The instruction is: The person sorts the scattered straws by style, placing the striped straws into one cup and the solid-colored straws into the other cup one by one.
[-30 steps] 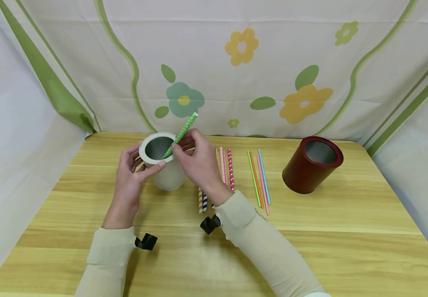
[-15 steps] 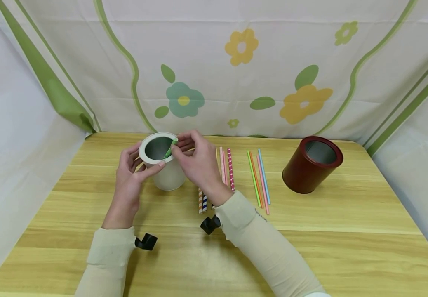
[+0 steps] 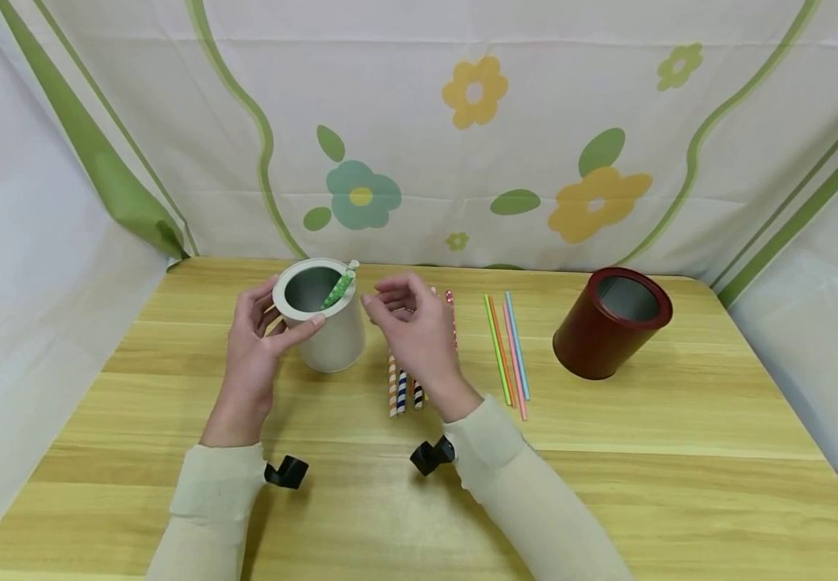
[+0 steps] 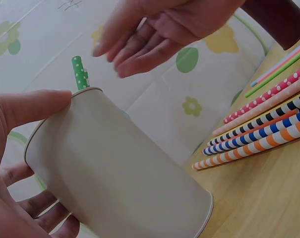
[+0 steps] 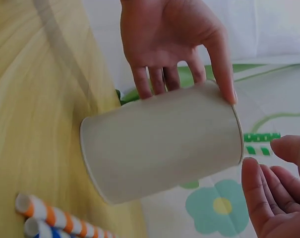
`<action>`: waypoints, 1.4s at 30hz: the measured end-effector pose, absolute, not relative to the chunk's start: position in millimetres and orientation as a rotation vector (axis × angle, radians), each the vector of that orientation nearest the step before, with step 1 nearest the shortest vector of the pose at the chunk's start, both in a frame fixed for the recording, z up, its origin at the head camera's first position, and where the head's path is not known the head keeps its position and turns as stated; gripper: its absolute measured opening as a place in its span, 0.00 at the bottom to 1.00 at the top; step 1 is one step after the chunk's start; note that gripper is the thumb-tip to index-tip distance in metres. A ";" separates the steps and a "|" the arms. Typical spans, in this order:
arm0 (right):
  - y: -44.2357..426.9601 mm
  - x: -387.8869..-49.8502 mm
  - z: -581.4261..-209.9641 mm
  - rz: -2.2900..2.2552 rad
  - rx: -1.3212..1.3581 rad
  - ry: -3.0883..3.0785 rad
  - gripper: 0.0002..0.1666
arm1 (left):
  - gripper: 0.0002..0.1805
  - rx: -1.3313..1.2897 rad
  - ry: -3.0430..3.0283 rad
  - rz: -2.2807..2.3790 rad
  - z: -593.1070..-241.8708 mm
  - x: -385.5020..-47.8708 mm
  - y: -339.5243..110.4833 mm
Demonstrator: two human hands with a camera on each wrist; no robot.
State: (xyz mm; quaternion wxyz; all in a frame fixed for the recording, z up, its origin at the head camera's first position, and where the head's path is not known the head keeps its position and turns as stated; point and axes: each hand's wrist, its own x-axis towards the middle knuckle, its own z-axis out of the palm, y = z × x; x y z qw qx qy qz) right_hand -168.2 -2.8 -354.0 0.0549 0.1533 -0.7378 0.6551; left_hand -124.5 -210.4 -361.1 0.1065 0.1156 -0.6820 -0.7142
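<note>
My left hand (image 3: 253,355) holds the off-white can (image 3: 332,347) at its side, thumb at the rim and fingers round the far side. A green straw with white dots (image 4: 78,72) leans inside the can, its end poking past the rim. Beside it a second green-and-white straw (image 5: 258,150) shows its end. Just right of the rim hovers my right hand (image 3: 419,335), apart from the straws, with loosely bent fingers and nothing between them. The straws' lower ends are hidden in the can.
Several thick patterned straws, among them an orange-striped straw (image 4: 254,146) and a pink dotted straw (image 4: 269,94), lie beneath my right hand. Several thin plain straws (image 3: 508,351) lie farther right. A dark red can (image 3: 601,339) stands at the right of the wooden table (image 3: 680,484).
The green dotted straw slid down into the can. My right hand then let go of it and moved right, away from the rim. My left hand kept its hold on the can.
</note>
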 end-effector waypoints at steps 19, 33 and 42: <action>62.9 -183.9 -398.3 1.887 -0.009 -2.421 0.15 | 0.43 0.332 -1.999 -2.112 -360.7 -124.3 -210.7; 84.1 -195.5 -413.0 1.627 -0.120 -2.646 0.18 | 0.43 0.334 -1.991 -2.114 -360.8 -124.4 -209.9; 83.2 -197.3 -414.8 1.440 -0.099 -2.782 0.16 | 0.43 0.332 -2.006 -2.111 -361.3 -124.7 -210.7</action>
